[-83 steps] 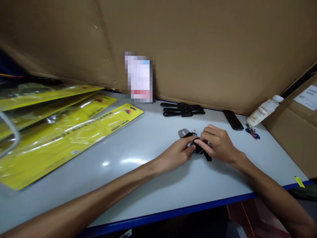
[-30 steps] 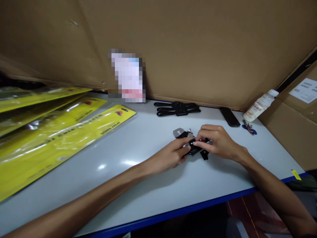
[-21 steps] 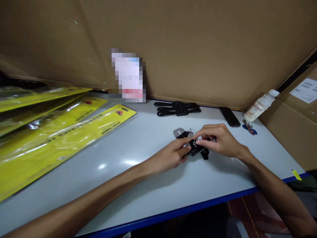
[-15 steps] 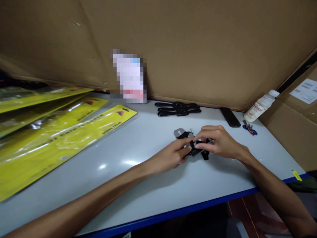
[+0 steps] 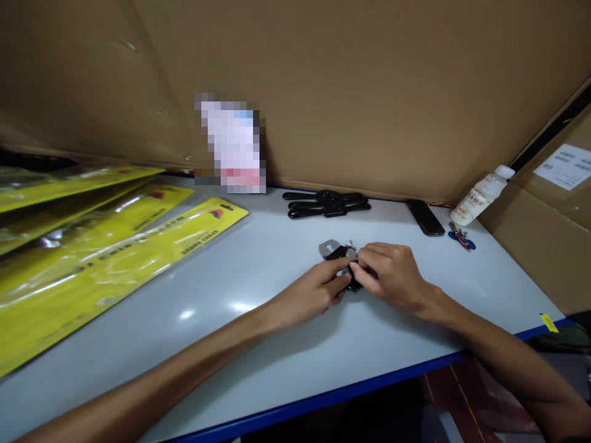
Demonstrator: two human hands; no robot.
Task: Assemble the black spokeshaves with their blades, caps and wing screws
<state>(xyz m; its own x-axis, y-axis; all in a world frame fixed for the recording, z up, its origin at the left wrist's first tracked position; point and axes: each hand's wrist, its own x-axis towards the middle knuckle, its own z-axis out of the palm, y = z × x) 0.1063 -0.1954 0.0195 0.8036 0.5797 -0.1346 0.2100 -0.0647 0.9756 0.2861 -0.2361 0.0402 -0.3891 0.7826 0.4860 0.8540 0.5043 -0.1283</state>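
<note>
Between both hands, low over the table, is a black spokeshave (image 5: 353, 285), partly covered by my fingers. My left hand (image 5: 325, 284) pinches it from the left, thumb and forefinger on its body. From the right, my right hand (image 5: 392, 274) has its thumb and curled fingers closed on the same tool, close to the left fingertips. What small part lies under those fingertips is hidden. Just beyond the hands, a grey slotted blade (image 5: 329, 248) and a small silver thumbscrew (image 5: 350, 245) show beside the black metal; whether they are attached I cannot tell.
Several black spokeshaves (image 5: 327, 204) lie together at the back. Yellow blister packs (image 5: 138, 261) cover the left side. A phone (image 5: 425, 217), a small bunch of keys (image 5: 462, 237) and a tilted white bottle (image 5: 480, 195) are at the right, near the cardboard wall (image 5: 351, 92).
My right hand has curled tighter and turned over the tool, hiding its right side and the silver part seen between the fingertips before. The left hand keeps its hold. The view has shifted slightly.
</note>
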